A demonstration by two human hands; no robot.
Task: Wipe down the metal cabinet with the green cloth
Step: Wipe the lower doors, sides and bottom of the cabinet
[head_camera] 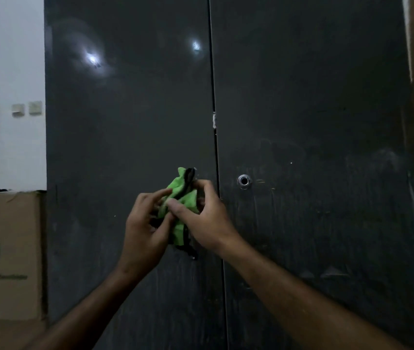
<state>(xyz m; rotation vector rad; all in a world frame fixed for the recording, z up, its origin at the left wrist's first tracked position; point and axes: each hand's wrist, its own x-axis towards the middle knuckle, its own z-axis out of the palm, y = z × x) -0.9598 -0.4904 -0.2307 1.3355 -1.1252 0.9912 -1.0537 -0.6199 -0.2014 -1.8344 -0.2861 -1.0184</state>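
Head view, dark metal cabinet [302,122], white wall [9,46]

Two-door metal cabinet [130,122], seam vertical; left hand [143,228] and right hand [201,218] bunch the green cloth [183,200] before it. Keyhole [244,181] at two o'clock of the cloth.

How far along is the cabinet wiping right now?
Done: nothing clearly; smudges and streaks still show on the right door. In hand: the left hand and right hand both hold the bunched cloth in front of the cabinet. Left: seemingly the whole wipe.
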